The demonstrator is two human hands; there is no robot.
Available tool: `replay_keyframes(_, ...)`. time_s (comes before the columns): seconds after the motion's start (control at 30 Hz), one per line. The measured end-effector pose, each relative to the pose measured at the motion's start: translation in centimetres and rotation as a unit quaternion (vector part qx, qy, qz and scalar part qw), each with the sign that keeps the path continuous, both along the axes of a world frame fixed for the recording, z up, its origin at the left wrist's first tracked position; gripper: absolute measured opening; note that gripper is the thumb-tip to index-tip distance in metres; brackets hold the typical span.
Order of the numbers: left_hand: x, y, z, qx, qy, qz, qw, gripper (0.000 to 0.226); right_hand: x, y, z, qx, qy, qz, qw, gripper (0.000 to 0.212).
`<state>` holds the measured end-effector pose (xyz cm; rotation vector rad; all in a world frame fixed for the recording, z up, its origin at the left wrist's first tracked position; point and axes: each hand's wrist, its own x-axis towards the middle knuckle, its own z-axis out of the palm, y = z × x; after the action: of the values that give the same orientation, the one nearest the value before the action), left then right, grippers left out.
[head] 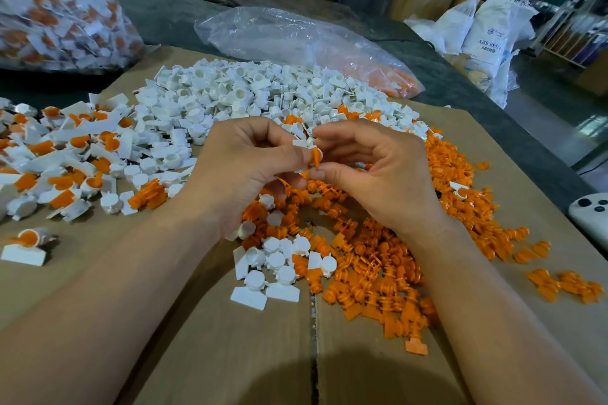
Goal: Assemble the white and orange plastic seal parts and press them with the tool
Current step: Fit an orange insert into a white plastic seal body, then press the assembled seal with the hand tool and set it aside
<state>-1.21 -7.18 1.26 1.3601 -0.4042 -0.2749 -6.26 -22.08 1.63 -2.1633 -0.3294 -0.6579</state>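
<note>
Head view, centre of frame. The left hand point(250, 168) and right hand point(378, 171) meet above a cardboard sheet point(197, 339) laid on the bench. The left grip pinches a white part point(301, 142) between thumb and curled fingers. The right grip pinches an orange part point(316, 156) between thumb and forefinger. The two parts touch. Whether they are fully seated cannot be told.

Just behind the hands lies a heap of white parts point(250, 95). Below and right of the hands spreads a heap of orange parts point(394, 240). At centre left lie assembled seals point(65, 158). A clear bag point(296, 39) with orange pieces in it sits at upper centre, and a filled bag of seals point(49, 3) at upper left.
</note>
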Motion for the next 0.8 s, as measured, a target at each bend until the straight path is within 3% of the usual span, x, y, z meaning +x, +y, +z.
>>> replay_keyframes(0.1,0.1,0.0,-0.1,0.004,0.003,0.006,1.0,0.019,-0.1,-0.2,0.2,-0.006,0.011,-0.017,1.0,0.042)
replay_keyframes(0.2,0.2,0.1,-0.2,0.007,0.012,0.011,1.0,0.018,0.0,-1.4,0.9,-0.015,0.053,-0.102,0.993,0.031)
replay_keyframes(0.3,0.2,0.1,-0.1,0.011,0.017,0.012,1.0,0.018,0.2,-3.4,1.4,-0.083,0.13,-0.182,0.971,0.029)
replay_keyframes(0.57,0.3,0.3,0.0,0.015,0.012,0.021,1.0,0.02,-0.1,-6.0,1.6,-0.261,0.358,-0.192,0.876,0.079)
replay_keyframes(0.8,0.3,0.2,-0.1,0.031,-0.003,0.036,0.999,0.024,-0.2,-5.3,1.7,-0.33,0.412,-0.171,0.832,0.093)
